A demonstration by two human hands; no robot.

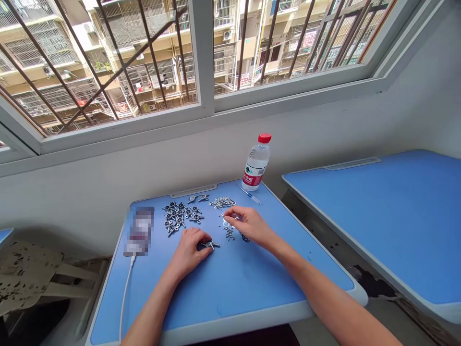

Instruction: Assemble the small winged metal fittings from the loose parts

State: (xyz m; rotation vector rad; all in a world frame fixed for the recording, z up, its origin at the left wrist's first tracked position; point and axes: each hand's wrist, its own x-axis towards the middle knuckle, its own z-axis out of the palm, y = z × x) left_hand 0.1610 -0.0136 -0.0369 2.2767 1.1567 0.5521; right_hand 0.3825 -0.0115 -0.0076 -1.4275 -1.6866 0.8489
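One silver fitting [211, 244], pinched in left hand [189, 250] fingers, right hand [249, 225] pinching clear piece [226, 223]

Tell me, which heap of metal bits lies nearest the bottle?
The small shiny heap, just left of the bottle and its foot; the bigger heap lies farther left.

The worktop [230, 283] was smooth blue plastic. The small parts [180, 216] were shiny metal. The bottle [256, 163] was clear plastic.

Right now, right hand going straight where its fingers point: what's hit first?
Probably the cluster of metal fittings: the right hand points left toward it across bare desk. Depth is hard to judge.
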